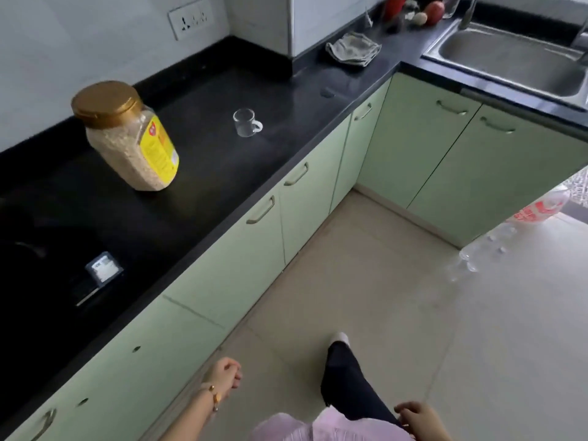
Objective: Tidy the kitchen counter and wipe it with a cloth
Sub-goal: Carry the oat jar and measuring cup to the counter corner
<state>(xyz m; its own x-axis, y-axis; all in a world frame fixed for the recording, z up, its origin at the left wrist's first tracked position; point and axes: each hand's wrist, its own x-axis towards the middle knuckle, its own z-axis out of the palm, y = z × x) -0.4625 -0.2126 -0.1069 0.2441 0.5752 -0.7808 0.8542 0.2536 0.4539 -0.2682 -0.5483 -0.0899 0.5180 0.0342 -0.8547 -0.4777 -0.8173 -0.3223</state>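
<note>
A black L-shaped kitchen counter [203, 173] runs from the lower left to the far corner. On it stand a clear plastic jar of grain with a gold lid and yellow label [127, 138] and a small glass cup with a handle [246, 123]. A crumpled grey cloth [353, 49] lies near the far corner. My left hand [224, 374] hangs low beside the cabinet fronts, fingers loosely curled and holding nothing. At the bottom edge, my right hand [420, 418] is also loosely curled and holds nothing. Both are well away from the counter objects.
A steel sink [515, 58] sits in the right-hand counter, with a red container, an apple and a glass behind it. A black cooktop [47, 265] fills the near left. Green cabinet doors line the counter fronts. Plastic bottles and a bag [496, 246] lie on the floor at right.
</note>
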